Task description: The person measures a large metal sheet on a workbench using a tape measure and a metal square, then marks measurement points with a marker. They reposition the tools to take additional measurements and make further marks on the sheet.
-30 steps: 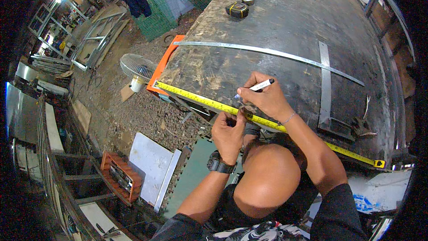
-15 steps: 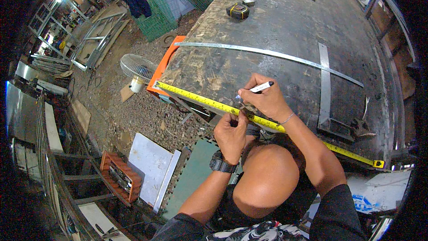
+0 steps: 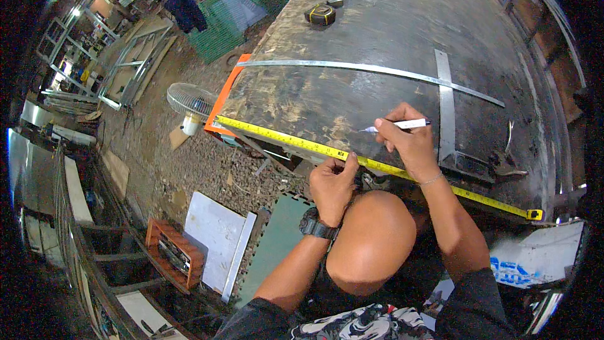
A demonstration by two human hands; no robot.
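Yellow tape measure [image 3: 283, 136] laid along the near edge of the dark surface [image 3: 377, 38]. Left hand [image 3: 332, 186] pinches it at that edge, thumb on top. Right hand [image 3: 412, 146] grips a white marker [image 3: 410, 124], tip pointing left, beyond the tape measure. Metal strip [image 3: 365, 67] lies farther back across the surface.
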